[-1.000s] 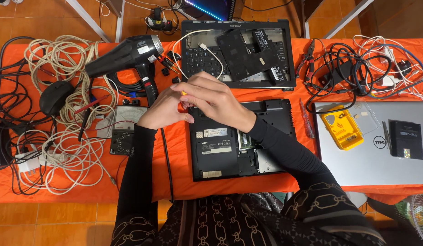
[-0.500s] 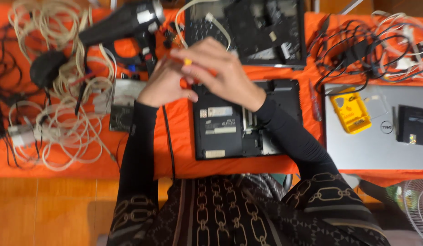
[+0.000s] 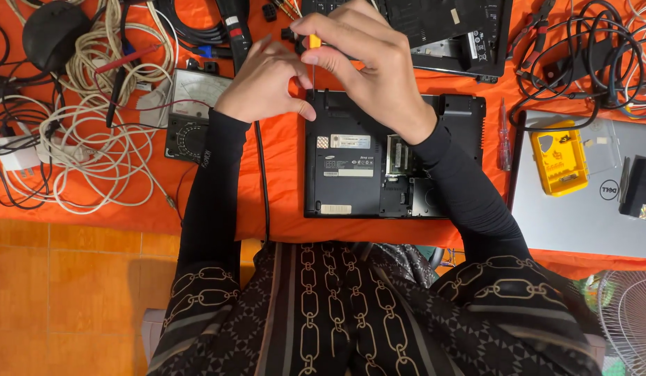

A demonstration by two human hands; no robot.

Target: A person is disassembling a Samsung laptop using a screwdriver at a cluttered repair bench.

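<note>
Head view: a black laptop, underside up, lies on the orange table. At its far left corner the right hand pinches a small screwdriver upright, fingers closed on the orange handle; the left hand, loosely curled, steadies beside the shaft. A tilted tip would likely slip and strip the screw.

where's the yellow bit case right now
In the head view, the yellow bit case lies on the silver laptop at the right, beside a red-handled screwdriver and right of the black laptop.
</note>
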